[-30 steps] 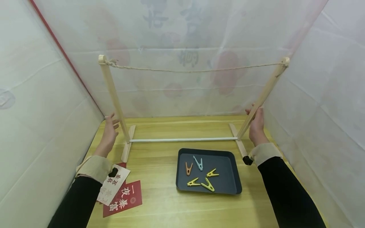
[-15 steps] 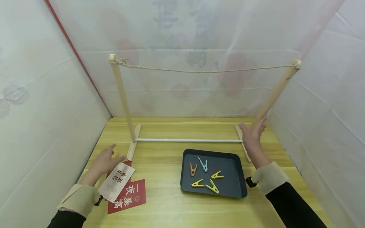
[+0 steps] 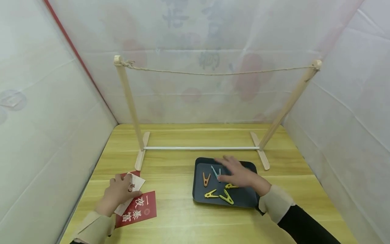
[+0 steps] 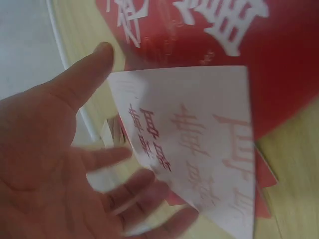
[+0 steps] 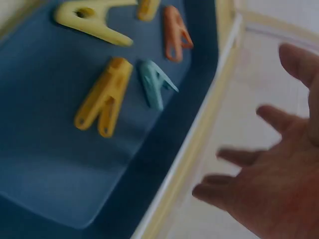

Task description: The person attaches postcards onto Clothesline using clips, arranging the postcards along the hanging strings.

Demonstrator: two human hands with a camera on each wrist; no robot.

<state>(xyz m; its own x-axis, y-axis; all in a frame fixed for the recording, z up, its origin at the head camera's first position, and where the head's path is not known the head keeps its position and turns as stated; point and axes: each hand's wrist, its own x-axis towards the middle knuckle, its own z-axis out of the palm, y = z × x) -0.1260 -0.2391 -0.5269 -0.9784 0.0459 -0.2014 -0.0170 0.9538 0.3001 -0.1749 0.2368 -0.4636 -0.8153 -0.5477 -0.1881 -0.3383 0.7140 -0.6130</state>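
My left hand (image 3: 117,193) is over a small pile of cards at the table's left, thumb and fingers spread. In the left wrist view its fingertips reach the edge of the white card (image 4: 199,134) with red lettering; whether they touch is unclear. Under that lies a red card (image 3: 146,208) with white characters. My right hand (image 3: 239,173) hovers above the dark tray (image 3: 198,200), fingers extended, holding nothing. Inside the tray lie an orange clothespin (image 3: 206,179), a light blue clothespin (image 3: 215,172) partly behind the hand, and yellow clothespins (image 3: 226,197).
Behind the tray stands a wooden frame with a left post (image 3: 129,105), a right post (image 3: 287,105) and a white bottom rod (image 3: 198,148). A twine line (image 3: 210,74) spans the post tops. White fabric walls (image 3: 341,118) enclose the wooden table (image 3: 182,223).
My right hand has left the right post and come inward over the tray. My left hand has moved from beside the left post down to the cards. The frame stays standing.
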